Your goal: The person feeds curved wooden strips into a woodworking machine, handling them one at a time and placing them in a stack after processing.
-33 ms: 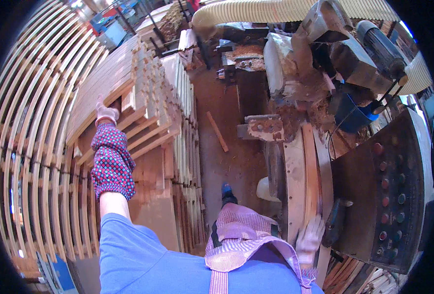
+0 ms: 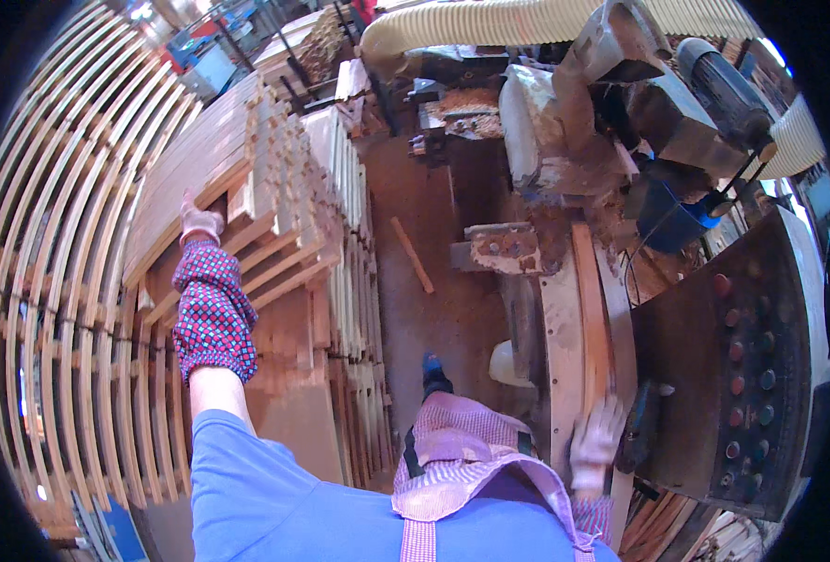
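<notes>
My left hand, in a pale glove below a checked sleeve cover, is at the near edge of the top layer of a stack of wooden boards. One finger lies along the upper face; the others curl at the edge, partly hidden. On the right, my gloved right hand lies with fingers stretched out over the near end of a long reddish wooden strip. That strip rests lengthwise on the machine's narrow metal bed, its far end close to the sawdust-covered machine head.
Tall slatted wood stacks rise at the left. A loose wood piece lies on the floor. To the right stand a control panel with several buttons and a blue bucket. A ribbed hose crosses the top.
My right hand and the wooden strip have moved slightly forward along the machine bed. My left hand stays at the board stack; the view has shifted a little.
</notes>
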Available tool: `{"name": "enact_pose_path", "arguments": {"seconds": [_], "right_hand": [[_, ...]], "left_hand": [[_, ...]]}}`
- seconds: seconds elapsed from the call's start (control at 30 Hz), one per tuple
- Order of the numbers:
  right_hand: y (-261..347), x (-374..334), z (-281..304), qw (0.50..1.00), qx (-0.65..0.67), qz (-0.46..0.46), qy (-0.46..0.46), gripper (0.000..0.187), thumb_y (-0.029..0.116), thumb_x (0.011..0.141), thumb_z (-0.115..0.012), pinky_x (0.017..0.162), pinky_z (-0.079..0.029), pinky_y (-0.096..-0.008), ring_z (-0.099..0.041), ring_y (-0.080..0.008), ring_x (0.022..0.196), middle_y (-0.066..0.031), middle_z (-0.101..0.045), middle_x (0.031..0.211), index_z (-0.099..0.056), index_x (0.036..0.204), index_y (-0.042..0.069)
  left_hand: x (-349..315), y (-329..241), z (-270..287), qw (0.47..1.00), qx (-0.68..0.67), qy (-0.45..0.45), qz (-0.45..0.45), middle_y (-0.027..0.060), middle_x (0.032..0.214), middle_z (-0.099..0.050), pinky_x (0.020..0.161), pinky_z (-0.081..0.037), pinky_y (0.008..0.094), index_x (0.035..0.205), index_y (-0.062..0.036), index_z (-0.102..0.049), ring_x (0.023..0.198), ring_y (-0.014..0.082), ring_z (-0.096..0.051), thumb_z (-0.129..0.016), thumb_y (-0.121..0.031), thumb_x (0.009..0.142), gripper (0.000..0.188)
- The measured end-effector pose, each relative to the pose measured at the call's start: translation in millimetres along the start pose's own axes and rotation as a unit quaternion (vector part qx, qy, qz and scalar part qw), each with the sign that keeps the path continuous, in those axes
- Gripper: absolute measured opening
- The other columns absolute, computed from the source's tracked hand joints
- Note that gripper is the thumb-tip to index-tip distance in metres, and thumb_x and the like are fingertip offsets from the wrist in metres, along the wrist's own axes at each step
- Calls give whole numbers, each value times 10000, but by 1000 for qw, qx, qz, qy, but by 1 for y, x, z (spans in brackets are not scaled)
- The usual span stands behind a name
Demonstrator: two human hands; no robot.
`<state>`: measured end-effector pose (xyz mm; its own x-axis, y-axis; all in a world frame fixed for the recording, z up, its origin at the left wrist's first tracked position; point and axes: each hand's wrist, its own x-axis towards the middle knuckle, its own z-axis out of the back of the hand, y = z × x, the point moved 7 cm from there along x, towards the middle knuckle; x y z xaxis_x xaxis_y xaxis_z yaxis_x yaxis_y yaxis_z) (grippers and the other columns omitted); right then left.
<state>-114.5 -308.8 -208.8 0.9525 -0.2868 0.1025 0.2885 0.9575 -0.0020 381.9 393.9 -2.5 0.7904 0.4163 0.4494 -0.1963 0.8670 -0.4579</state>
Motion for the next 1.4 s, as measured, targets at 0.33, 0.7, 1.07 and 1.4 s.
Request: {"name": "enact_pose_path", "arguments": {"seconds": [0.33, 0.7, 1.07, 1.4], "right_hand": [[-15, 181, -29, 980, 166, -34, -100, 513, 269, 951, -545, 1114, -319, -466, -428, -400, 1300, -198, -437, 1435, -434, 1410, 70], [182, 54, 145, 799, 541, 194, 176, 856, 288, 794, -744, 1092, -379, -386, -429, -344, 1338, -236, -365, 1484, -300, 1481, 36], [-32, -232, 95, 934, 314, -122, 121, 737, 222, 780, -730, 894, -532, -409, -618, -375, 1104, -242, -583, 1252, -409, 1406, 3], [-23, -240, 44, 925, 314, -201, 74, 731, 255, 807, -701, 844, -523, -443, -610, -406, 1038, -222, -566, 1228, -380, 1436, 66]], "left_hand": [[-170, -88, 15, 647, -694, 19, 315, 81, 1056, -613, 867, -495, 363, 1124, -46, -565, 990, 201, -599, -575, -284, 898, 329], [-495, -243, 11, 664, -670, 262, 203, 65, 1087, -623, 851, -512, 326, 1281, -25, -517, 959, 183, -610, -638, -347, 933, 489], [-568, -247, -63, 566, -584, 480, 328, 48, 887, -608, 584, -566, 322, 1168, -45, -551, 685, 150, -588, -660, -303, 922, 372], [-586, -234, -78, 610, -526, 501, 318, 34, 863, -620, 582, -561, 322, 1137, -51, -563, 670, 142, -601, -626, -235, 943, 275]]}}
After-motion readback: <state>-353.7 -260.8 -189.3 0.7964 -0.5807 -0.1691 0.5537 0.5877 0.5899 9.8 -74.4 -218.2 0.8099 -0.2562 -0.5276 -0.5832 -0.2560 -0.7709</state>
